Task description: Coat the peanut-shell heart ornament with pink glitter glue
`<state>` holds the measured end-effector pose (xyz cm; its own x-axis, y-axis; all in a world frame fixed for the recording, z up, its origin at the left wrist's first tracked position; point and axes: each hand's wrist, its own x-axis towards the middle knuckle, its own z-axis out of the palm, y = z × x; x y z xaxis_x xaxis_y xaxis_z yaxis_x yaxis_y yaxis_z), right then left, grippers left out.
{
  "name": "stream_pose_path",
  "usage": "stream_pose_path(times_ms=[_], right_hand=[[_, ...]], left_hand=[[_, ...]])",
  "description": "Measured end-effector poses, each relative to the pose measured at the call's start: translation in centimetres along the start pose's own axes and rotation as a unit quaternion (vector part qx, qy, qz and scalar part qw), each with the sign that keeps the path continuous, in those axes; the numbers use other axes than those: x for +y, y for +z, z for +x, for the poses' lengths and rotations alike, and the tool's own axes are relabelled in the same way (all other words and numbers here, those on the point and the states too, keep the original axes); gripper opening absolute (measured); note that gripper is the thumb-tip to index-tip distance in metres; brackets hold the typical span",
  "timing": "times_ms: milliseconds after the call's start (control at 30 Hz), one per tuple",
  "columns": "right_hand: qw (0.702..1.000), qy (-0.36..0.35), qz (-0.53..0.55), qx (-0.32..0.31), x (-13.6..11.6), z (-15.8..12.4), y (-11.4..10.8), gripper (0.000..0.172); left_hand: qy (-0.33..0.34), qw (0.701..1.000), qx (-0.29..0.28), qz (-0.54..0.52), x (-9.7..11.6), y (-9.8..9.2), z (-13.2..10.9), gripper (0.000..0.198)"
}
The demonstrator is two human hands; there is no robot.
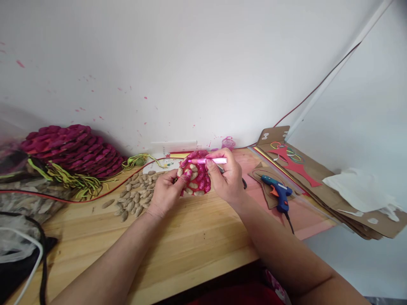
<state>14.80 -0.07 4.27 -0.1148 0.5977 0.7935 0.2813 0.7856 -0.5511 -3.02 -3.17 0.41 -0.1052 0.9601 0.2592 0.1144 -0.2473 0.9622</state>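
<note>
My left hand (170,186) grips the left edge of a round craft piece covered in peanuts (201,181), its thumb lying over the front. Some of those peanuts are bright pink, others still plain tan. In my right hand (227,176) is a pink-and-white paintbrush or marker (218,161), pinched between thumb and fingers. Its pink tip touches or hovers just over the upper left of the piece; I cannot tell which. Both hands are above the wooden table. Loose peanuts (135,197) lie in a heap to the left of my left hand.
Stacked magenta peanut pieces (73,148) with yellow-green yarn (85,182) stand at the left. A blue glue gun (276,190) rests on cardboard at the right, near a red paper cutout (295,165) and a white cloth (359,188). A pink-stained cup (228,142) stands by the wall.
</note>
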Motion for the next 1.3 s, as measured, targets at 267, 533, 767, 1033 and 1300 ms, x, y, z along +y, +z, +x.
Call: stream_pose_path(times_ms=[267,533,767,1033,1300], right_hand=[[1.0,-0.011,0.017,0.007,0.1,0.1,0.0,0.007],[0.999,-0.016,0.037,0.009,-0.3,0.0,-0.2,0.006],[0.999,-0.007,0.038,0.018,-0.3,0.1,-0.1,0.008],[0.998,-0.004,0.064,0.021,-0.2,0.1,0.0,0.006],[0.995,-0.09,-0.026,-0.022,-1.1,-0.2,-0.3,0.004]], left_hand=[[0.083,0.989,0.024,0.117,0.5,-0.4,-0.1,0.037],[0.164,0.963,0.05,0.21,0.0,-1.0,0.2,0.036],[0.16,0.965,0.047,0.203,0.1,-0.8,0.0,0.037],[0.158,0.963,0.051,0.213,0.3,-0.8,0.0,0.035],[0.212,0.931,0.064,0.289,0.8,-1.1,0.0,0.031]])
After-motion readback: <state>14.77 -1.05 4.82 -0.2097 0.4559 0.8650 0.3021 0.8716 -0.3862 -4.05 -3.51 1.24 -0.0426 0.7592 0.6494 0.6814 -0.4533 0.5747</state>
